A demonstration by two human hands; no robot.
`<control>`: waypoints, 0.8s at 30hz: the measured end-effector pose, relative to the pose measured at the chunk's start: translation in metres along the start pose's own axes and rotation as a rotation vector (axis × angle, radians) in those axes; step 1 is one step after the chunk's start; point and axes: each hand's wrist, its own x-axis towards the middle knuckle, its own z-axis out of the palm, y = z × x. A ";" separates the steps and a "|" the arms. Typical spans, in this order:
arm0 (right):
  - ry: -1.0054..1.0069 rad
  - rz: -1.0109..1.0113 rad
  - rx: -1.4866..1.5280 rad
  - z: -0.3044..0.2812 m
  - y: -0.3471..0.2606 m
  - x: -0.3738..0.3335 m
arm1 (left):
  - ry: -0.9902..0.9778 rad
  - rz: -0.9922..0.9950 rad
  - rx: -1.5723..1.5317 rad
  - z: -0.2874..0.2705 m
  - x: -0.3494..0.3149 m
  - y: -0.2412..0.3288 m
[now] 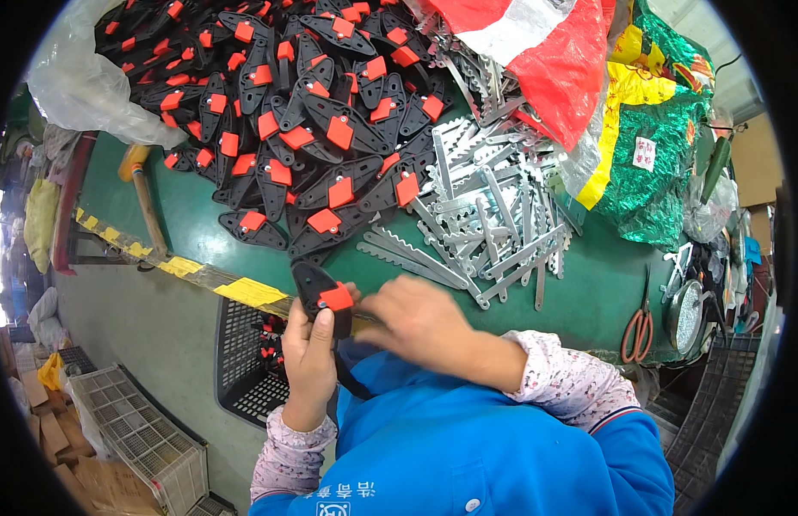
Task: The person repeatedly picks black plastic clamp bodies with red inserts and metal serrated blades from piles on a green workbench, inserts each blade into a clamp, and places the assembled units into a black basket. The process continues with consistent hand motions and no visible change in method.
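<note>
My left hand pinches a black plastic bracket with a red tab, thumb on the near face, just off the bench's front edge. Close on its right is my right hand, fingers bent toward the red tab. Motion smears those fingertips, so whether they touch the bracket or hold something does not show. Beyond my hands lies a big heap of like black brackets with red tabs. To its right spreads a pile of notched metal strips, loose and crossing one another.
The green bench has yellow-black tape along its front. A wooden-handled hammer rests at left, scissors and a round metal dish at right. Red and green sacks stand behind. Below sits a black crate.
</note>
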 end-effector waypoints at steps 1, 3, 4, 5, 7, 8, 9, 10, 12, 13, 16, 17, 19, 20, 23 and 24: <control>0.046 -0.012 -0.160 -0.009 0.008 0.004 | -0.052 0.026 0.119 -0.008 0.003 -0.001; 0.039 0.100 -0.515 -0.027 0.025 0.010 | -0.144 0.083 0.358 -0.035 0.010 -0.006; 0.020 0.114 -0.558 -0.028 0.034 0.008 | -0.069 -0.006 0.312 -0.020 0.007 0.010; 0.002 0.127 -0.601 -0.026 0.041 0.006 | -0.039 -0.050 0.406 -0.023 0.008 0.011; 0.015 0.148 -0.484 -0.026 0.041 0.006 | -0.138 0.327 0.863 -0.029 0.022 0.007; 0.021 0.159 -0.425 -0.025 0.040 0.007 | -0.146 0.334 0.971 -0.032 0.017 0.012; 0.042 0.138 -0.382 -0.026 0.041 0.007 | -0.142 0.328 1.009 -0.033 0.016 0.014; 0.063 0.118 -0.339 -0.026 0.041 0.007 | -0.139 0.322 1.048 -0.035 0.015 0.016; 0.054 0.185 -0.103 -0.031 0.040 0.007 | -0.139 0.376 1.095 -0.042 0.016 0.014; 0.023 0.271 0.090 -0.036 0.037 0.006 | -0.158 0.380 1.094 -0.046 0.016 0.015; -0.038 0.283 0.291 -0.042 0.038 0.006 | -0.202 0.411 1.097 -0.049 0.019 0.020; -0.053 0.247 0.294 -0.043 0.039 0.006 | -0.206 0.434 1.102 -0.049 0.020 0.020; -0.107 0.270 0.292 -0.049 0.039 0.008 | -0.211 0.472 1.124 -0.050 0.021 0.019; -0.134 0.282 0.291 -0.051 0.039 0.009 | -0.214 0.488 1.143 -0.052 0.021 0.019; -0.181 0.200 0.204 -0.057 0.037 0.010 | -0.311 0.595 1.290 -0.050 0.025 0.024; -0.220 0.154 0.191 -0.058 0.036 0.010 | -0.359 0.640 1.356 -0.049 0.025 0.027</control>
